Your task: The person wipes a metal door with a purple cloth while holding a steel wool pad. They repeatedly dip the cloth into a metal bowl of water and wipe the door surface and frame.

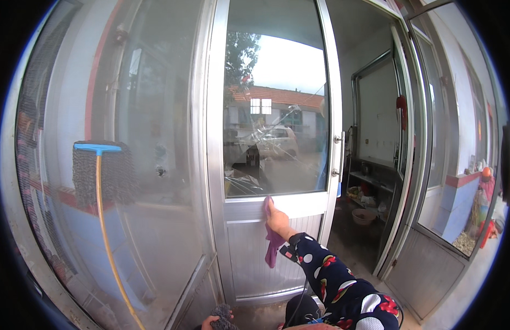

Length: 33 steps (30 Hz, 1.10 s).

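My right hand (278,220), in a dark sleeve with dots and red flowers, presses a purple cloth (272,251) to the aluminium middle rail (302,205) of a glazed door. Part of the cloth hangs down over the ribbed lower panel (250,268). The glass pane (279,169) above the rail is cracked, with a dark, sharp-edged gap at its lower left. At the bottom edge my left hand (209,323), mostly cut off, grips a dark grey shaggy bundle (224,317); what it is exactly I cannot tell.
A mop with a blue head bar (98,148) and wooden handle (103,218) stands head-up by the glass on the left. Right of the door handle (342,156), a doorway opens onto shelves (372,181) and a basin (363,216). Another glazed door leaf (428,255) stands swung out.
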Available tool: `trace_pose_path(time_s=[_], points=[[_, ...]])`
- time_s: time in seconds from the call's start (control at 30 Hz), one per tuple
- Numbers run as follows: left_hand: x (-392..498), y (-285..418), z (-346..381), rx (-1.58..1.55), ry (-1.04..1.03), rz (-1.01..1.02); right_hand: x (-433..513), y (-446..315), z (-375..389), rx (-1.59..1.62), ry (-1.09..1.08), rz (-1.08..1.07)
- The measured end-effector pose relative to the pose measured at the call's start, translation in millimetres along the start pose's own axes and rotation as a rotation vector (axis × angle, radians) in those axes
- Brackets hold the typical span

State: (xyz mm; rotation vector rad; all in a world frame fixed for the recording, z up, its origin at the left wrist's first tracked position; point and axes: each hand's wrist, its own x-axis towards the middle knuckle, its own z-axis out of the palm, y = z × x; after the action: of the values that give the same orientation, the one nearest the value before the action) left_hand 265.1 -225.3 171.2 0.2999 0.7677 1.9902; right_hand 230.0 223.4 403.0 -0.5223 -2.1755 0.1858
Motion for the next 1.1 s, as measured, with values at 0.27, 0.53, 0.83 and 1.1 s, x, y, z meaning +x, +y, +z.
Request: trace_pose_path(time_s=[0.27, 0.53, 0.83, 1.1], points=[[1.0, -13.0, -7.3, 0.010, 0.159, 0.089, -2.3, 85.6, -26.0, -0.040, -0.035, 0.301], [74.4, -20.1, -33.7, 0.052, 0.215, 0.059, -12.3, 160.1, -11.7, -0.133, -0.091, 0.196], [113.0, -16.4, -69.6, 0.021, 0.146, 0.002, -8.5, 232.6, -7.2, -0.092, 0.035, 0.581], [126.2, -20.1, -56.3, 0.094, 0.179, -0.031, -2.2, 245.8, -3.1, -0.100, 0.056, 0.322]])
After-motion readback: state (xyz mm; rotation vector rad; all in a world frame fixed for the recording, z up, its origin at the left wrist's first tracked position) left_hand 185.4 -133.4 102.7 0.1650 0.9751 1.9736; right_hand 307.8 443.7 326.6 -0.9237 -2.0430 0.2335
